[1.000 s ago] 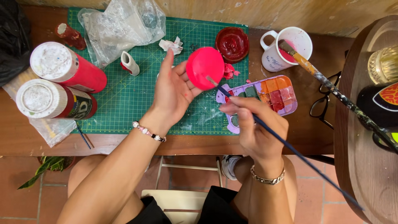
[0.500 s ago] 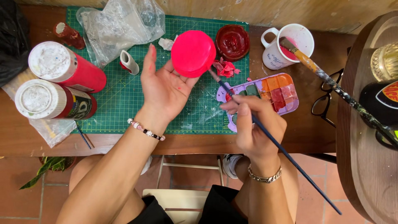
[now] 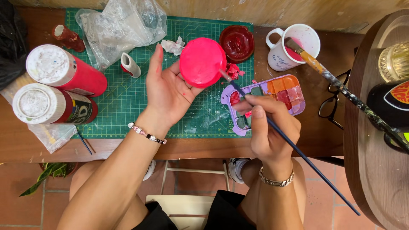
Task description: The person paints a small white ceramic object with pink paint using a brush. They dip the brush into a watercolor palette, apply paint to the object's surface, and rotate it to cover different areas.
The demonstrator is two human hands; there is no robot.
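Note:
My left hand point(image 3: 168, 87) is palm up over the green cutting mat point(image 3: 123, 106), its fingers holding a round bright-pink disc point(image 3: 202, 61) by the lower edge. My right hand point(image 3: 268, 127) grips a thin dark-blue paintbrush point(image 3: 298, 151); the brush tip touches the right edge of the pink disc. Right under this hand lies a lilac paint palette point(image 3: 281, 91) with red, orange and dark wells.
Two large red paint bottles point(image 3: 59, 91) lie at the left. A crumpled clear plastic bag point(image 3: 121, 25), a dark-red lid point(image 3: 236, 42) and a white mug point(image 3: 294, 47) holding a big brush sit at the back. Black glasses point(image 3: 332, 106) lie right; a round wooden table point(image 3: 375, 140) stands beyond.
My left hand has shifted the pink disc a little up and left on the mat. My right hand has brought the brush tip from the palette up to the disc's edge.

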